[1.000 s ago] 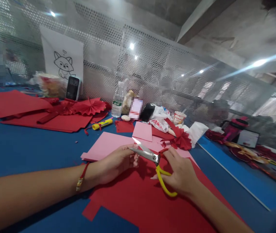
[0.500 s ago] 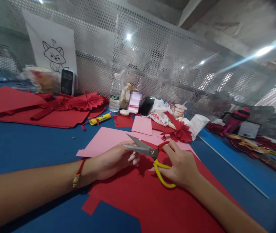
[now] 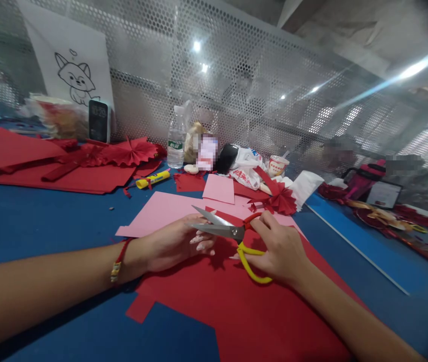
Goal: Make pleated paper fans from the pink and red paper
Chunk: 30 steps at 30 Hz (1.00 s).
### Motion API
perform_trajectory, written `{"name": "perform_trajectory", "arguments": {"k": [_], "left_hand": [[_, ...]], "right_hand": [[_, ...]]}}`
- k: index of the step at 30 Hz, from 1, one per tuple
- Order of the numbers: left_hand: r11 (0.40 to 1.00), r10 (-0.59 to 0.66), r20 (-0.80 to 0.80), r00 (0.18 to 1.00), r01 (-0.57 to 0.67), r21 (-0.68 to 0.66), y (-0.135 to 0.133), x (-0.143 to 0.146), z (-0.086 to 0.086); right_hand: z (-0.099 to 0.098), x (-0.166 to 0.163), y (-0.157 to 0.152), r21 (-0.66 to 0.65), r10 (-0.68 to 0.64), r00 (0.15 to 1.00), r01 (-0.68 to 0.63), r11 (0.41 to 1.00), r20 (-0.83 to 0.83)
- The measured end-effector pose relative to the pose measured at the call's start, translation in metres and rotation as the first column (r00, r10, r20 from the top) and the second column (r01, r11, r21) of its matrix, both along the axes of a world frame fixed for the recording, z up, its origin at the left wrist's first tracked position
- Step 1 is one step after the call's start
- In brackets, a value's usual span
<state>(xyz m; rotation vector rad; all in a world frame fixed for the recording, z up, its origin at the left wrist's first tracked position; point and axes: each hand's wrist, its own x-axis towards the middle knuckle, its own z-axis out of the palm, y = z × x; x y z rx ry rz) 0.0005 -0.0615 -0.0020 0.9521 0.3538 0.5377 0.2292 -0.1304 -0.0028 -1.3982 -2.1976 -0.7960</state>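
My right hand (image 3: 280, 249) grips a pair of scissors (image 3: 232, 231) with one red and one yellow handle loop. The blades are spread and point left, crossing in front of the fingers of my left hand (image 3: 184, 241). Those fingers are curled in, and the blades partly cover them; what they hold, if anything, is hidden. A red cord bracelet is on my left wrist. Under both hands lies a large red paper sheet (image 3: 259, 306), with a narrow strip jutting out at its left. Pink paper (image 3: 157, 211) lies beyond it.
Stacked red sheets (image 3: 86, 178) and a folded paper fan (image 3: 133, 151) lie at left. A yellow glue stick (image 3: 152, 179), water bottle (image 3: 175, 143), lit phone (image 3: 207, 153) and plastic bag (image 3: 247, 168) stand or lie farther back. A blue board (image 3: 357, 241) is at right.
The whole view has shifted slightly, so the table items appear a little higher. The scissors stay spread in my right hand, and my left hand keeps nearly the same curl beside the blades.
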Motion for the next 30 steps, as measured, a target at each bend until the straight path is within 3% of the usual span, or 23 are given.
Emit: {"name": "perform_trajectory", "arguments": {"k": [6, 15, 23, 30], "left_hand": [[1.000, -0.008, 0.030, 1.000, 0.008, -0.005, 0.000, 0.000, 0.000], [0.998, 0.023, -0.047, 0.999, -0.026, -0.056, -0.001, 0.001, 0.003], [0.999, -0.030, -0.011, 0.999, 0.030, 0.017, 0.004, -0.003, -0.008], [0.993, -0.069, 0.003, 0.998, 0.068, 0.092, 0.002, -0.002, -0.004]], "right_hand": [[0.001, 0.002, 0.000, 0.017, 0.038, 0.999, -0.038, 0.999, 0.001], [0.004, 0.003, 0.000, 0.015, 0.056, 0.998, -0.057, 0.998, 0.037], [0.007, 0.005, 0.000, 0.164, 0.110, 0.982, -0.136, 0.977, 0.156], [0.005, 0.008, 0.000, 0.157, 0.151, 0.979, -0.172, 0.972, 0.135]]}}
